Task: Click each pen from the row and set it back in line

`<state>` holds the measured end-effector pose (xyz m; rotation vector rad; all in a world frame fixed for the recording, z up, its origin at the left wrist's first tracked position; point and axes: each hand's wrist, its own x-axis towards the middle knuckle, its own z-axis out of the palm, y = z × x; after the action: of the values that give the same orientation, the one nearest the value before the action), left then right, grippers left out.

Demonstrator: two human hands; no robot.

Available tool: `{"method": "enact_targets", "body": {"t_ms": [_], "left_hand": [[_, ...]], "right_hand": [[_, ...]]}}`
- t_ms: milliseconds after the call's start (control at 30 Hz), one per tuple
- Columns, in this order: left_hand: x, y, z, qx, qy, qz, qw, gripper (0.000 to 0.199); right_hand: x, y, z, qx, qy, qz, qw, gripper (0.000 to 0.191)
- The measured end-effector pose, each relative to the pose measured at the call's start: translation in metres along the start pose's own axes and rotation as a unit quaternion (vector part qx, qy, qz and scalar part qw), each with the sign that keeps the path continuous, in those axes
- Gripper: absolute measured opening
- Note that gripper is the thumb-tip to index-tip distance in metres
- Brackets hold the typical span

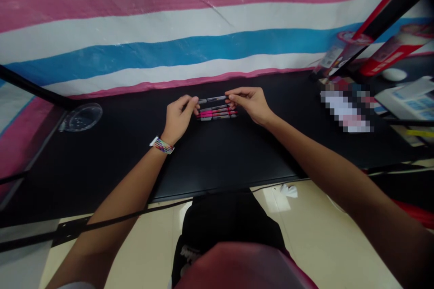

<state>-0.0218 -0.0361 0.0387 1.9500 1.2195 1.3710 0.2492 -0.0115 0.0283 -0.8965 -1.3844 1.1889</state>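
Grey pen [213,99] pinched at both ends above a small row of pens.

The left hand [178,118] and right hand [251,103] each close their fingers on one tip of it, holding it level, likely to line it up with the row of pens [217,113] lying side by side on the black counter [220,153] just below. A clear lid [82,117] lies well left of the row; a striped sheet [169,31] hangs behind it.

Four pens [217,110], two hands [179,117], one clear plastic lid [81,116].
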Motion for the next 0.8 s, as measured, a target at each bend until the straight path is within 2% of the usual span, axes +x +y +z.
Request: {"method": "enact_targets", "body": {"t_ms": [67,133,200,267,333,467,667,800], "left_hand": [[0.0007,-0.0003,0.0001,-0.010,-0.004,-0.017,1.000,0.046],[0.0016,-0.0021,0.0003,-0.044,0.009,-0.018,0.999,0.031],[0.0027,-0.0044,0.0002,-0.065,0.021,-0.016,0.998,0.038],[0.0036,-0.0063,-0.0001,-0.057,0.017,-0.020,0.998,0.033],[0.0040,-0.0073,-0.0001,-0.049,0.013,-0.031,0.998,0.038],[0.0042,-0.0077,0.0006,-0.074,0.031,-0.026,0.996,0.033],[0.0046,-0.0075,0.0004,-0.082,0.016,-0.034,0.996,0.029],[0.0056,-0.0070,-0.0012,-0.080,0.023,-0.032,0.996,0.034]], "right_hand": [[0.0001,-0.0009,-0.0001,0.011,0.000,0.008,1.000,0.039],[0.0001,-0.0015,0.0001,0.028,0.004,0.009,1.000,0.038],[0.0004,-0.0016,-0.0003,0.045,0.006,0.004,0.999,0.036],[0.0009,-0.0012,-0.0013,0.053,0.006,0.004,0.999,0.035],[0.0014,-0.0008,-0.0025,0.051,0.004,0.012,0.999,0.034],[0.0014,-0.0005,-0.0039,0.039,0.007,0.028,0.999,0.033],[0.0009,-0.0017,-0.0043,0.048,0.005,0.026,0.998,0.038],[0.0013,-0.0021,-0.0048,0.036,0.011,0.034,0.999,0.043]]}}
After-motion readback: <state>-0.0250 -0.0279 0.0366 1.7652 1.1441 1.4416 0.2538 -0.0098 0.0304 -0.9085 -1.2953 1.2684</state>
